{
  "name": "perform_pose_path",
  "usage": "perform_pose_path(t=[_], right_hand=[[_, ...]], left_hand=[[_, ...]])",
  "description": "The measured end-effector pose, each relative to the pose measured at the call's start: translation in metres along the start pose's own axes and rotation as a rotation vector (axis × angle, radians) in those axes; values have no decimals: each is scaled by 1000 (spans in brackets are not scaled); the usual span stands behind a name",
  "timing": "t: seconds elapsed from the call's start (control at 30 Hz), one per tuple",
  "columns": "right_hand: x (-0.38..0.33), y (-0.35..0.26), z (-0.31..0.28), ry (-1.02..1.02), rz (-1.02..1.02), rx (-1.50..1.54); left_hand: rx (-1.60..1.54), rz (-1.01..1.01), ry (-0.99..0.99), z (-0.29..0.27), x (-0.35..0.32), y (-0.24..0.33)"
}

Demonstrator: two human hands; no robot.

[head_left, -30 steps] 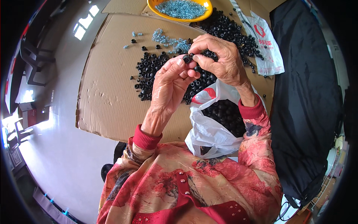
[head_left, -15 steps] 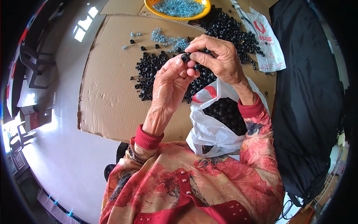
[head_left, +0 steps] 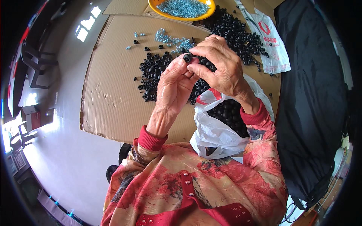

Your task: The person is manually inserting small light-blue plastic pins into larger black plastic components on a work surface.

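Note:
Between the thumb and fingers of my left hand (head_left: 174, 81) is a small round black hollow piece (head_left: 187, 58), its open end showing. My right hand (head_left: 220, 67) curves around from the other side, its thumb and index finger spread apart close to the left fingertips. I see nothing held between them, though its other fingers are partly hidden. Beneath both hands lies a spread of similar black pieces (head_left: 152, 73), some with open ends up. Small clear-blue pieces (head_left: 166, 37) are scattered just beyond.
Flat cardboard (head_left: 109, 86) lies under everything. A yellow bowl (head_left: 152, 5) of blue pieces stands at the far edge, beside a larger black heap (head_left: 230, 30) and a flattened white bag (head_left: 277, 62). An open white plastic bag (head_left: 205, 132) of black pieces sits by my right forearm.
My right thumb and index finger have moved apart and off the black piece, the thumb dropping lower. My left hand keeps the piece in nearly the same place.

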State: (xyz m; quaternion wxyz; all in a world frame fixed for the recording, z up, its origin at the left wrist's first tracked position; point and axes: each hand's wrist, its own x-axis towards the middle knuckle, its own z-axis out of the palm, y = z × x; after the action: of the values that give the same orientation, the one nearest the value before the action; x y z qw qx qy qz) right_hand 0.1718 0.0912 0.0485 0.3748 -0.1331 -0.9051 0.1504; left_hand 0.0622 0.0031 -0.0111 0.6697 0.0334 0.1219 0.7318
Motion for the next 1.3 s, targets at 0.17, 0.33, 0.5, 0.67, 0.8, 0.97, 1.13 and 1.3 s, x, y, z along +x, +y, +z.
perform_pose_path(t=[0.17,0.33,0.5,0.67,0.8,0.97,1.13,1.3], right_hand=[[-1,-1,4,46,-64,-111],[-3,5,4,37,-90,-113],[-5,6,5,21,-111,-115],[-7,5,6,28,-122,-122],[-9,7,7,46,-150,-123],[-10,6,5,62,-148,-85],[-15,9,6,45,-187,-63],[-17,7,3,29,-198,-68]], left_hand=[[-22,-25,-17,2,-1,-1],[-68,-54,61,5,-2,-4],[-13,-57,43,-2,-1,-4],[-18,-61,63,2,-2,-3],[-54,-66,61,2,-2,-5],[-17,-54,100,7,-3,-8],[-15,-40,116,9,-5,-12],[-64,-37,15,0,-5,-15]])
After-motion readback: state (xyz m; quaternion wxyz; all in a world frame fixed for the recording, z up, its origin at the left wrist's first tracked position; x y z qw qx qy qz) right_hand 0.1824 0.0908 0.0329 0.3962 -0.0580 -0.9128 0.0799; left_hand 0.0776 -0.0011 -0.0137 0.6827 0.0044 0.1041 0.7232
